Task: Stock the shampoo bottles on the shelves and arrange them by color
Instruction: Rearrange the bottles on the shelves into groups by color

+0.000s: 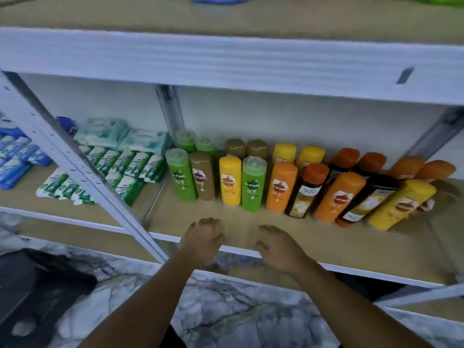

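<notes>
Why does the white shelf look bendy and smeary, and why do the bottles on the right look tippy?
In the head view, the wide-angle lens likely bends the white shelf edge and slants the yellow bottle at the right; blur smears that edge and softens the left hand and right hand; the light is dim and bluish.

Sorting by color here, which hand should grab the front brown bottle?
Probably left. The left hand is empty and directly before the brown bottle; the right hand sits further right, nearer the second green bottle.

White metal shelving point(226, 61) stands against a pale wall point(301, 116), over grey marbled floor point(226, 310).
</notes>
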Tool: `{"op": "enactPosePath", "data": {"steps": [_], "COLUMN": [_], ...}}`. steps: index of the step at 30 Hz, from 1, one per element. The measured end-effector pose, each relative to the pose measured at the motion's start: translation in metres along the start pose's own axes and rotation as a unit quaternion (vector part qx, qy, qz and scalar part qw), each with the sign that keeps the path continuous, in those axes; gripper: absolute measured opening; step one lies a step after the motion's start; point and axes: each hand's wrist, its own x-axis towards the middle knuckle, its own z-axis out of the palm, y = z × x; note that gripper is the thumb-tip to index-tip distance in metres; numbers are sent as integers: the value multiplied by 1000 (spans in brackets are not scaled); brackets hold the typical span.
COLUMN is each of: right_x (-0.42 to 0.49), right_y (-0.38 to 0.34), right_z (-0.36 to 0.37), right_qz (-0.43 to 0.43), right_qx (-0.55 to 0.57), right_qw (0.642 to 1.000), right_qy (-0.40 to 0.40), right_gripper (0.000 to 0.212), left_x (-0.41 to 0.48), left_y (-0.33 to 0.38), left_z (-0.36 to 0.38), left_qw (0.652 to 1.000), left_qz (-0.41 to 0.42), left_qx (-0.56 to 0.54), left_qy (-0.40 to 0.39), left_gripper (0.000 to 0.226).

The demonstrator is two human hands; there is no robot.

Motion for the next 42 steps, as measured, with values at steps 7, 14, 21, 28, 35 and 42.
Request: {"op": "enactPosePath", "data": {"steps": [7,14,21,28,35,42], "right_x": [68,65,61,64,66,66], "right_y": [14,7,-3,3,8,9], "right_z": [86,120,120,120,120,125], "right_qz": [-102,-51,-23,-32,-43,-46], "right_qx": [-44,-132,-96,-96,-95,-92], "right_qw": [981,965,981,982,982,980], "right_qy": [158,220,167,160,155,173], "right_gripper": [54,67,54,53,54,55], "left_x": [38,34,28,30,25,22], "left_y": [-41,-48,-48,-51,-46,-45], "left_z": [82,113,113,113,113,116], "left_qw": [987,975,981,987,985,983], "left_qz": [24,24,-4,-9,-9,-18], "left_qx": [-10,64,82,60,49,54], "left_qy": [156,211,177,149,165,173], "left_gripper": [35,70,72,56,57,57]}}
